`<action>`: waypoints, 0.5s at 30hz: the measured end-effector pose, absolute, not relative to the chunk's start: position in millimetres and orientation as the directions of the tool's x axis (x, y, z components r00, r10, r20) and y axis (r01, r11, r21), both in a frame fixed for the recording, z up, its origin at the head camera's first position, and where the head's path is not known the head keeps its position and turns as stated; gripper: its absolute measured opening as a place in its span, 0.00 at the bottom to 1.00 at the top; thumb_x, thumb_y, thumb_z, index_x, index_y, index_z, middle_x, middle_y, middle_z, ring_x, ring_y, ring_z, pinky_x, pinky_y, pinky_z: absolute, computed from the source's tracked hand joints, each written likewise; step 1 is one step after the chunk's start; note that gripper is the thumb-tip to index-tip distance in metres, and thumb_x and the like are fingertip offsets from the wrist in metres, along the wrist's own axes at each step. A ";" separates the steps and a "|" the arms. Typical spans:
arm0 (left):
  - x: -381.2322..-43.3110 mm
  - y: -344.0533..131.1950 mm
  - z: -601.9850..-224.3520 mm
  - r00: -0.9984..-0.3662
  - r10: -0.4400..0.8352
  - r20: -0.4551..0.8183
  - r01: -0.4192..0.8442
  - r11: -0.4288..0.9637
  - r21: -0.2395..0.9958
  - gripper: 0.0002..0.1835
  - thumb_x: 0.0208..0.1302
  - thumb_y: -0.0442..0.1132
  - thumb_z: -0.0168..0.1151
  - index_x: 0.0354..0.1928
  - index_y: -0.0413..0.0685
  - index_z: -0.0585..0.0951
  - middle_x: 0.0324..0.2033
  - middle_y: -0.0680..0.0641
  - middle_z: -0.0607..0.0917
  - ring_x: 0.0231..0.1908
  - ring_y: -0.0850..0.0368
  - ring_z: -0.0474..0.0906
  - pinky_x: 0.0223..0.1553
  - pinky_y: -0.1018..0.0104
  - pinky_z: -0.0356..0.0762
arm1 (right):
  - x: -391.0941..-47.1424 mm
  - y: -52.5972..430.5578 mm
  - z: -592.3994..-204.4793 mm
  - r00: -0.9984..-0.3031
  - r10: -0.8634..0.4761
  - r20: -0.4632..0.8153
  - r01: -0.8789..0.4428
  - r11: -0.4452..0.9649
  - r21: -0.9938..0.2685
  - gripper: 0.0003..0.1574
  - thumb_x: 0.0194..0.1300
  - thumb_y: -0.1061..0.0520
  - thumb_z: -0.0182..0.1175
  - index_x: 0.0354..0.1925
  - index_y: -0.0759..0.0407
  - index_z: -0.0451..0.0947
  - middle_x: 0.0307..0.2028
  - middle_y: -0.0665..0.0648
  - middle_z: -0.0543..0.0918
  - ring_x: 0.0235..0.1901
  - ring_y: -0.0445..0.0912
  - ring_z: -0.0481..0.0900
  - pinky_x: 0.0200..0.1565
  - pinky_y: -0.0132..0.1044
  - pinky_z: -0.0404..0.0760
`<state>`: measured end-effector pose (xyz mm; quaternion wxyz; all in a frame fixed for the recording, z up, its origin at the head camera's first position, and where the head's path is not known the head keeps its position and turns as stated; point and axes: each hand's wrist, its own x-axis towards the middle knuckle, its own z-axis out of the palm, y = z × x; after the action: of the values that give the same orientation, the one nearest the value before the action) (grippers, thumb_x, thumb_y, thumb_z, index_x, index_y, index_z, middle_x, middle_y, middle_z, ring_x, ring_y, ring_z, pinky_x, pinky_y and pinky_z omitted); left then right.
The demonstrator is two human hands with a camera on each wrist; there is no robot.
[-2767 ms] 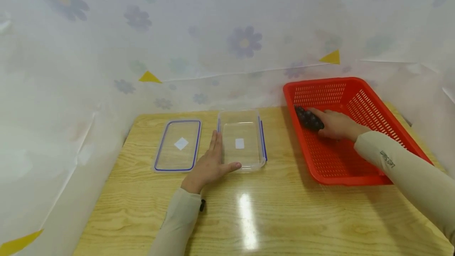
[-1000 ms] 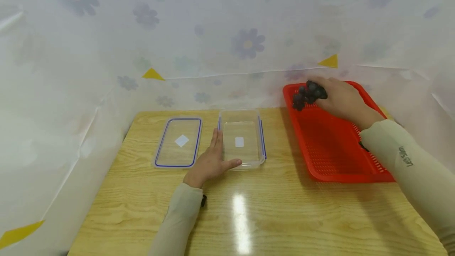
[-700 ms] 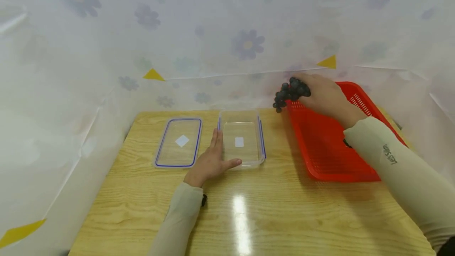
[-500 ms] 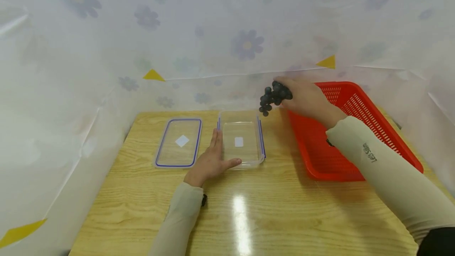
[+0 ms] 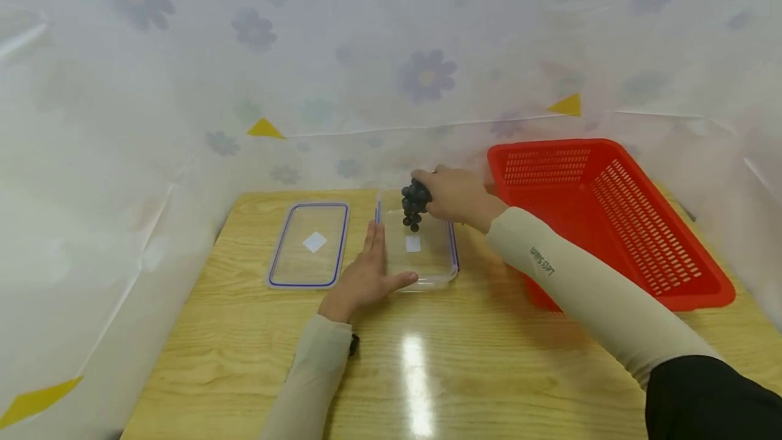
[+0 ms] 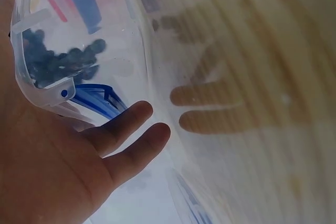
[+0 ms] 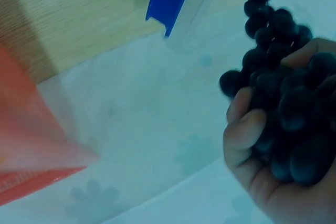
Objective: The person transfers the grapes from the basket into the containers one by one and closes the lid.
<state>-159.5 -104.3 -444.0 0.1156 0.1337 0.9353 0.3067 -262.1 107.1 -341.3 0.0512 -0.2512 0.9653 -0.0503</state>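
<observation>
Flowered sheeting (image 5: 342, 53) backs the desk (image 5: 232, 358); near its rear edge, the right hand (image 5: 455, 194) curls round grapes (image 5: 415, 201) over a clear box (image 5: 435, 284). Best lowered gently (berries bruise), with the left hand (image 5: 366, 278) straight-fingered, thumb spread, steadying it.

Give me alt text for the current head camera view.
A right hand holds dark grapes over or inside a clear container, with the left hand at its near left corner. On the wooden table, a blue-trimmed lid lies left, a red basket right.
</observation>
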 end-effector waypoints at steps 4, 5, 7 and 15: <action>-158.8 -102.6 -445.1 -0.937 0.326 -0.123 0.187 0.770 0.610 0.67 0.60 0.75 0.59 0.79 0.49 0.28 0.76 0.52 0.22 0.74 0.38 0.49 0.70 0.46 0.58 | -260.6 95.1 -355.3 -0.891 -0.453 -0.002 -0.450 0.885 -0.116 0.41 0.67 0.50 0.64 0.74 0.53 0.63 0.52 0.69 0.78 0.35 0.58 0.81 0.34 0.52 0.84; -158.8 -102.1 -445.0 -0.937 0.329 -0.120 0.191 0.766 0.614 0.67 0.60 0.75 0.59 0.79 0.48 0.28 0.76 0.52 0.22 0.74 0.38 0.49 0.70 0.46 0.58 | -258.7 93.7 -358.7 -0.894 -0.449 0.001 -0.446 0.888 -0.114 0.41 0.67 0.50 0.65 0.73 0.53 0.63 0.50 0.70 0.78 0.34 0.59 0.82 0.33 0.53 0.84; -159.1 -101.4 -444.6 -0.934 0.336 -0.122 0.194 0.764 0.616 0.67 0.59 0.76 0.58 0.80 0.48 0.29 0.76 0.52 0.22 0.74 0.38 0.49 0.69 0.45 0.59 | -254.2 91.4 -366.3 -0.888 -0.460 -0.021 -0.456 0.884 -0.107 0.38 0.66 0.50 0.67 0.69 0.55 0.66 0.49 0.69 0.79 0.36 0.59 0.82 0.36 0.55 0.84; -162.9 -106.2 -445.1 -0.941 0.317 -0.121 0.183 0.775 0.604 0.67 0.60 0.74 0.61 0.80 0.48 0.29 0.76 0.52 0.22 0.73 0.34 0.53 0.67 0.43 0.63 | -236.0 79.8 -389.9 -0.797 -0.592 -0.116 -0.589 0.806 -0.062 0.24 0.63 0.59 0.65 0.57 0.62 0.76 0.41 0.63 0.82 0.42 0.56 0.80 0.45 0.54 0.83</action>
<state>-162.9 -106.2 -445.1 0.1087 0.1336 0.9359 0.3073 -236.0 79.8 -389.9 0.0649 -0.3115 0.9480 -0.0115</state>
